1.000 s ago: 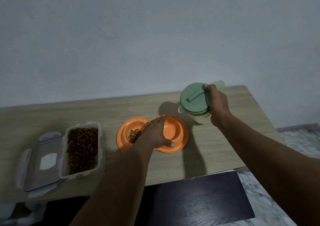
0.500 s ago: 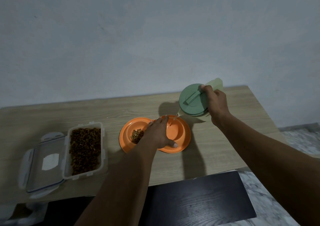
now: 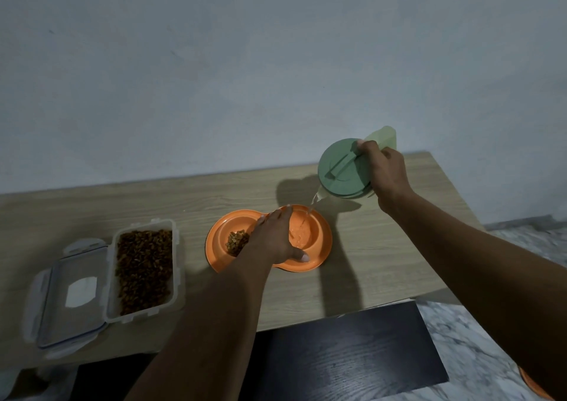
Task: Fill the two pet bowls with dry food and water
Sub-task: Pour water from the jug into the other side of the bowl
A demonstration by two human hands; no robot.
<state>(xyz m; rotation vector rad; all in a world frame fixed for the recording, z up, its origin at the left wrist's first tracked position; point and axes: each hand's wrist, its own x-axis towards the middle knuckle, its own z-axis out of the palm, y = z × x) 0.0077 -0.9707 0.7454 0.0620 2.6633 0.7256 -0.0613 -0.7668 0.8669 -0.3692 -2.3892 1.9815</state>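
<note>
An orange double pet bowl [image 3: 323, 248] lies on the wooden table [image 3: 214, 195]. Its left well holds a small heap of dry food [image 3: 237, 241]; its right well [image 3: 303, 233] has water in it. My left hand [image 3: 274, 239] grips the bowl across its middle, thumb on the near rim. My right hand [image 3: 385, 170] holds a pale green jug [image 3: 345, 172] with a darker green lid by its handle. The jug is tilted left above the bowl and a thin stream of water [image 3: 311, 209] runs from its spout into the right well.
An open clear container [image 3: 144, 270] full of brown dry food sits at the left, its clip lid [image 3: 72, 290] lying beside it. A dark board [image 3: 337, 348] lies below the table's near edge. The wall stands right behind the table; marble floor shows at the right.
The jug has risen and tilted further left over the bowl, and water now pours into the right well. My left hand stays on the bowl.
</note>
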